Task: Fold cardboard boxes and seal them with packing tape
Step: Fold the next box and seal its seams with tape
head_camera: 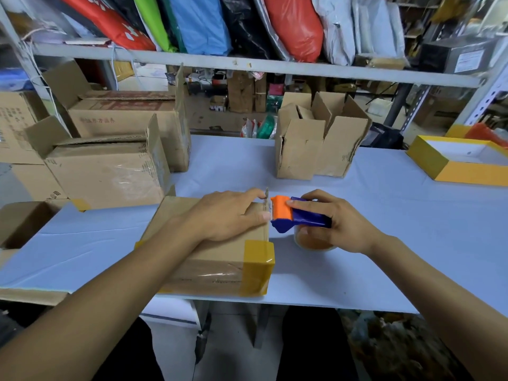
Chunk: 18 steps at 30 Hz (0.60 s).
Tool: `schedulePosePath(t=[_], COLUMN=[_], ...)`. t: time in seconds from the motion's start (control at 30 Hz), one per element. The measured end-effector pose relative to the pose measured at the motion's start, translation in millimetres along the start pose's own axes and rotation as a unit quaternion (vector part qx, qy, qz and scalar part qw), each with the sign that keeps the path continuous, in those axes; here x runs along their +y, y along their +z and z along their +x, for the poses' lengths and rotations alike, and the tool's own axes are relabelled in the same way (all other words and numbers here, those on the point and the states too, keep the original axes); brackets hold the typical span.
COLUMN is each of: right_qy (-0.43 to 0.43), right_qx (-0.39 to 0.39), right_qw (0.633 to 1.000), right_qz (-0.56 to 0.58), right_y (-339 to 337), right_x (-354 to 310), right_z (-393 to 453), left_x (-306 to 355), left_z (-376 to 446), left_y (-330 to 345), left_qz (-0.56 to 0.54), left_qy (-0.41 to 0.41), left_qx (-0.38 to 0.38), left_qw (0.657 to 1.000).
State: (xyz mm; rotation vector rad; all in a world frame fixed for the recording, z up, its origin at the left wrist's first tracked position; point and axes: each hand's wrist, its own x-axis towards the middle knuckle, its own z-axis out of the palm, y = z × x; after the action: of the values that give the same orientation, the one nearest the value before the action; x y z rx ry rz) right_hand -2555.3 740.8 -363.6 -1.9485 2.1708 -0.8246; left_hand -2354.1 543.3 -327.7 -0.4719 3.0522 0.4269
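While pressing flat on the brown cardboard box [220,251] at the near table edge, left hand [228,215] steadying; right hand [334,221] gripping blue-and-orange tape dispenser [295,214] at its right end. Near corner already yellow-taped; likely finishing this seam, open boxes [319,144] behind remaining.

A pale blue table [384,243] fronts grey metal shelving [247,66]; coloured bags [200,23] crowd its shelf.

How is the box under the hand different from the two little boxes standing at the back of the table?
The box under the left hand lies flat with its top closed; the two small boxes at the back stand tall with their flaps open. The near box has yellowish tape on its corner; I see none on the back ones. The near box is being held down; nobody touches the back boxes. All are plain brown cardboard on the same table.
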Motion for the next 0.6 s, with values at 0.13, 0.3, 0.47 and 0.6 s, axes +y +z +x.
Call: schedulePosePath(t=[0.13, 0.3, 0.47, 0.6], right_qy=[0.014, 0.018, 0.019, 0.025], right_qx=[0.041, 0.066, 0.071, 0.066], right_qw=[0.999, 0.997, 0.997, 0.997], right_qz=[0.011, 0.037, 0.023, 0.022], right_y=[8.6, 12.3, 13.9, 12.9], right_x=[-2.8, -0.4, 3.4, -1.1], right_z=[-0.5, -1.1, -2.7, -1.4], left_x=[-0.5, -5.8, -1.8, -1.7], left_z=[-0.6, 2.9, 1.6, -0.4], left_y=[-0.5, 4.1, 1.6, 1.4], left_qz=[-0.028, -0.036, -0.014, -0.008], left_qy=[0.012, 0.002, 0.009, 0.01], left_qx=[0.036, 0.047, 0.037, 0.037], left_qw=[0.999, 0.998, 0.999, 0.999])
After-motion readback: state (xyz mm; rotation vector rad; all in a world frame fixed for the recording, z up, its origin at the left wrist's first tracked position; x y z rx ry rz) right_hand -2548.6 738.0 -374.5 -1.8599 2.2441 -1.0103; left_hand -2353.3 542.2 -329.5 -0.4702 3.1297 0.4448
